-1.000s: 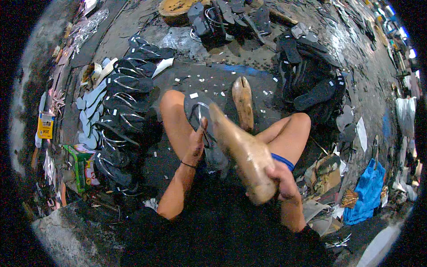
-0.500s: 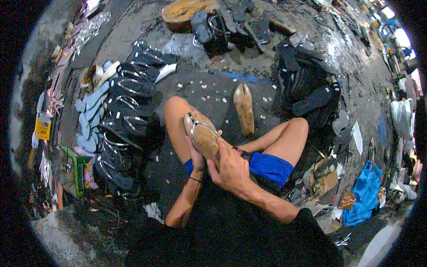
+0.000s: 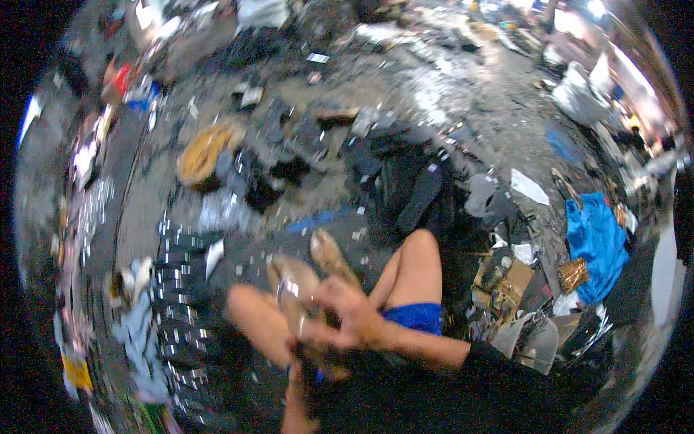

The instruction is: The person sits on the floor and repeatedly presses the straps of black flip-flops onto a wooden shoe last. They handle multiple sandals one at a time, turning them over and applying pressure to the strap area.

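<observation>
**Wooden shoe form in the lap, both hands on it**

Frame's pretty smeared, so take the fine detail loosely. Closest in, the left hand [image 3: 300,354] comes up from the bottom edge and looks wrapped around the lower end of a tan wooden shoe form [image 3: 293,289] that sits over the person's bare knees. The right hand [image 3: 347,318] reaches across from the right, fingers curled over the form's middle, closed on it as far as I can tell. There's a pale strip on the form's upper face, too blurry to say what.

Handling guess: it looks like solid carved wood, so stiff, fairly hefty for its size, smooth and a bit slick. Gripping at the narrow waist and the heel end seems the sane way, which is about where the hands are.

Just beyond lies a second wooden form [image 3: 329,253] on the floor [image 3: 463,94]. Left of the knees, a row of dark sandal soles [image 3: 177,289]. Further out, a dark pile of shoe parts [image 3: 405,181] and a blue cloth [image 3: 596,242] off right.
</observation>
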`<action>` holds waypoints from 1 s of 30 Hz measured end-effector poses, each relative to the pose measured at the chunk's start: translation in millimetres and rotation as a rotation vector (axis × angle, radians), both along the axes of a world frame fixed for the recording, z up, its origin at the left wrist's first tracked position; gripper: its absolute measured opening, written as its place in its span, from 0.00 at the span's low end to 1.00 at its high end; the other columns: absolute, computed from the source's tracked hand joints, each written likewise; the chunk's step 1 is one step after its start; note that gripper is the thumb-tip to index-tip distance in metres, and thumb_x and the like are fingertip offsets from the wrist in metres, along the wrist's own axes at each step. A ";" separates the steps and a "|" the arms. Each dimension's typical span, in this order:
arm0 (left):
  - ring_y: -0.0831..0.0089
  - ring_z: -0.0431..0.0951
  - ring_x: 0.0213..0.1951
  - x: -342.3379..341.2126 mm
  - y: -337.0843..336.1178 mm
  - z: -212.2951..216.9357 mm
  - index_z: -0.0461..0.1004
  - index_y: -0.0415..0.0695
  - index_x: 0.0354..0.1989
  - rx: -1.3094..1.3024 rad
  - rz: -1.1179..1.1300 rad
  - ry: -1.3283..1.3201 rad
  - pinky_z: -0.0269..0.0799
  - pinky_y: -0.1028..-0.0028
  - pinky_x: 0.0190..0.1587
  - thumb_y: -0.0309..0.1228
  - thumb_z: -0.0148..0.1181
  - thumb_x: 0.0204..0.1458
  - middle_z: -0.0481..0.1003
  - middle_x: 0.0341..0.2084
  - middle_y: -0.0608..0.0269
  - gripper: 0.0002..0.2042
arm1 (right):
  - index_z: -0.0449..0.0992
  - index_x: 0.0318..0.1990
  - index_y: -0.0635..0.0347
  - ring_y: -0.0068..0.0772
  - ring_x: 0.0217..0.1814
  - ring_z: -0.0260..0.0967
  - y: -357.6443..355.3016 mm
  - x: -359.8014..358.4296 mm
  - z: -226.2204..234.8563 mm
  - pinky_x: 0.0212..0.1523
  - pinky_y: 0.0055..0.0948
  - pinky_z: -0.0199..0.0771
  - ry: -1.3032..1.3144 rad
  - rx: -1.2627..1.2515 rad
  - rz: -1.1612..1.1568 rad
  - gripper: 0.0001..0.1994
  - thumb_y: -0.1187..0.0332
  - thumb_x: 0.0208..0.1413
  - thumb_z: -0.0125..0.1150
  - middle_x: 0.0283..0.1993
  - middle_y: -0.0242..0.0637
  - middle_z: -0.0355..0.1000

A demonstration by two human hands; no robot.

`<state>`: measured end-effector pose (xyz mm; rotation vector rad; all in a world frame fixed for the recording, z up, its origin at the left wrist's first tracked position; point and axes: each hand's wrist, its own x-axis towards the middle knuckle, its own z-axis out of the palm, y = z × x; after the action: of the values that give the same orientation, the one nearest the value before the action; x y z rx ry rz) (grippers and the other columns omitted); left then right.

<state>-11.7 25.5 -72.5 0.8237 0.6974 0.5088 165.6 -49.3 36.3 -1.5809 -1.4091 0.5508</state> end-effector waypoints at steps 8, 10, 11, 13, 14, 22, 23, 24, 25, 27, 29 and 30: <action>0.56 0.72 0.56 12.1 40.0 42.1 0.56 0.38 0.68 0.597 0.359 0.285 0.67 0.59 0.60 0.62 0.36 0.56 0.69 0.57 0.46 0.41 | 0.51 0.68 0.73 0.57 0.69 0.59 -35.8 -26.8 -19.9 0.67 0.45 0.64 -0.088 -0.131 0.037 0.49 0.56 0.45 0.74 0.67 0.60 0.57; 0.56 0.72 0.56 9.5 40.4 43.7 0.56 0.38 0.68 0.640 0.317 0.301 0.67 0.59 0.60 0.61 0.38 0.56 0.69 0.57 0.46 0.41 | 0.52 0.67 0.73 0.55 0.69 0.59 -38.3 -29.4 -29.6 0.67 0.45 0.64 0.016 -0.232 0.015 0.49 0.57 0.42 0.75 0.67 0.60 0.58; 0.56 0.72 0.55 6.7 38.7 43.6 0.56 0.38 0.68 0.656 0.286 0.317 0.67 0.59 0.60 0.61 0.38 0.56 0.68 0.57 0.46 0.41 | 0.51 0.68 0.72 0.53 0.69 0.60 -42.0 -29.2 -34.6 0.68 0.44 0.63 0.006 -0.246 0.046 0.50 0.57 0.44 0.76 0.67 0.59 0.58; 0.56 0.71 0.55 2.4 30.5 41.6 0.56 0.39 0.68 0.671 0.215 0.338 0.67 0.59 0.60 0.60 0.39 0.56 0.68 0.57 0.46 0.40 | 0.51 0.69 0.70 0.50 0.70 0.59 -49.0 -23.6 -43.8 0.67 0.41 0.63 0.097 -0.093 0.142 0.48 0.56 0.47 0.75 0.68 0.58 0.58; 0.56 0.71 0.55 0.8 22.1 39.7 0.56 0.39 0.68 0.676 0.171 0.354 0.67 0.59 0.60 0.59 0.40 0.56 0.68 0.57 0.46 0.40 | 0.51 0.69 0.69 0.49 0.70 0.59 -50.6 -21.1 -47.7 0.67 0.39 0.63 0.145 -0.025 0.186 0.48 0.55 0.48 0.74 0.68 0.57 0.58; 0.56 0.71 0.55 -14.8 -1.7 30.3 0.55 0.39 0.68 0.582 0.042 0.414 0.66 0.59 0.59 0.56 0.45 0.56 0.67 0.57 0.47 0.38 | 0.74 0.55 0.59 0.13 0.47 0.65 -67.3 -58.4 -51.4 0.50 0.23 0.69 1.195 -0.444 0.181 0.21 0.52 0.72 0.41 0.45 0.20 0.72; 0.56 0.71 0.55 -15.8 -3.2 30.2 0.55 0.39 0.68 0.578 0.036 0.419 0.66 0.59 0.59 0.55 0.45 0.56 0.67 0.57 0.47 0.38 | 0.74 0.55 0.58 0.13 0.46 0.65 -73.6 -61.4 -52.7 0.49 0.22 0.69 1.266 -0.368 0.218 0.21 0.52 0.72 0.43 0.44 0.19 0.72; 0.56 0.71 0.55 -17.2 -3.2 30.6 0.55 0.39 0.68 0.574 0.034 0.418 0.66 0.59 0.59 0.55 0.46 0.56 0.67 0.57 0.47 0.38 | 0.74 0.54 0.58 0.12 0.45 0.65 -80.8 -64.3 -55.2 0.48 0.21 0.68 1.331 -0.352 0.258 0.21 0.52 0.72 0.44 0.44 0.18 0.71; 0.56 0.70 0.55 -18.4 -4.2 30.9 0.55 0.39 0.68 0.573 0.025 0.424 0.66 0.59 0.59 0.54 0.47 0.56 0.67 0.57 0.47 0.38 | 0.74 0.54 0.58 0.11 0.44 0.65 -87.9 -65.6 -59.4 0.47 0.20 0.68 1.429 -0.303 0.333 0.20 0.52 0.71 0.45 0.43 0.17 0.71; 0.56 0.70 0.55 -21.5 -4.8 31.9 0.55 0.39 0.68 0.562 0.018 0.428 0.66 0.59 0.58 0.54 0.48 0.56 0.67 0.57 0.47 0.38 | 0.75 0.53 0.57 0.11 0.42 0.65 -97.6 -68.1 -72.5 0.46 0.19 0.67 1.315 -0.468 0.303 0.19 0.52 0.71 0.46 0.41 0.16 0.70; 0.57 0.70 0.55 -25.0 -5.3 33.0 0.55 0.40 0.68 0.558 0.017 0.432 0.66 0.59 0.58 0.53 0.49 0.56 0.67 0.58 0.48 0.37 | 0.75 0.52 0.56 0.14 0.43 0.63 -97.2 -69.7 -88.7 0.48 0.21 0.66 1.161 -0.320 0.361 0.20 0.50 0.70 0.46 0.42 0.19 0.69; 0.57 0.70 0.55 -26.6 -5.4 33.7 0.55 0.40 0.69 0.563 0.017 0.434 0.66 0.59 0.58 0.52 0.50 0.55 0.66 0.58 0.48 0.37 | 0.75 0.52 0.56 0.15 0.44 0.62 -92.8 -70.7 -95.9 0.49 0.22 0.66 1.089 -0.357 0.355 0.21 0.50 0.70 0.46 0.43 0.20 0.68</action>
<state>-38.2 20.1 -38.8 1.4851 0.9767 0.5565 94.9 -142.0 -59.6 -0.9487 -0.7336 1.6404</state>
